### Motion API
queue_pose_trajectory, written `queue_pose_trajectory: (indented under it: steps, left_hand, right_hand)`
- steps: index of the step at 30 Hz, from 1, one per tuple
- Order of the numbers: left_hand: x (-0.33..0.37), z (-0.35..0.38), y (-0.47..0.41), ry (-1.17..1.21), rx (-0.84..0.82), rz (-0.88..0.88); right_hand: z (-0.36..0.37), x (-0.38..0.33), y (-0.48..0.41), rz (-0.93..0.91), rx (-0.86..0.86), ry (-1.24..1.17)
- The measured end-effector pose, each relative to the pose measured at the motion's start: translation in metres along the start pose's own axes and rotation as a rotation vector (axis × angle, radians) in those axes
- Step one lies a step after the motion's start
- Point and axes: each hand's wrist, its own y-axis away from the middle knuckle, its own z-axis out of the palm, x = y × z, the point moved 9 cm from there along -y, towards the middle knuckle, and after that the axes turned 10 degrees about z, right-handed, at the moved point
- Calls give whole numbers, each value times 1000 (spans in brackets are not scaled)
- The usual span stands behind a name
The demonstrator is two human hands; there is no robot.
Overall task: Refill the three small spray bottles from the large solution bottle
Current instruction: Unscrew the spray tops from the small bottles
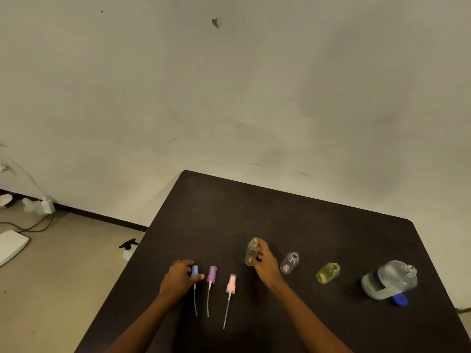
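Three small uncapped bottles stand on the dark table. My right hand grips the leftmost one, a clear yellowish bottle. A clear bottle and a yellow bottle stand to its right. The large solution bottle stands open at the far right, with its blue cap lying in front of it. Three spray heads with dip tubes lie in a row: blue, purple, pink. My left hand pinches the blue spray head.
The table's left edge runs diagonally beside my left arm. On the floor to the left are a black-trigger spray bottle, a white board, cables and a white plug unit. A wall stands behind the table.
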Motion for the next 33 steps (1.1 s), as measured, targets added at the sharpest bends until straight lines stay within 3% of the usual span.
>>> queue_pose_trajectory:
  steps: [25, 33]
  left_hand:
    - [-24, -19, 19, 238, 224, -119]
    - [-40, -26, 24, 243, 260, -178]
  right_hand:
    - [-1, 32, 13, 69, -66, 90]
    - [-7, 45, 32, 68, -45, 10]
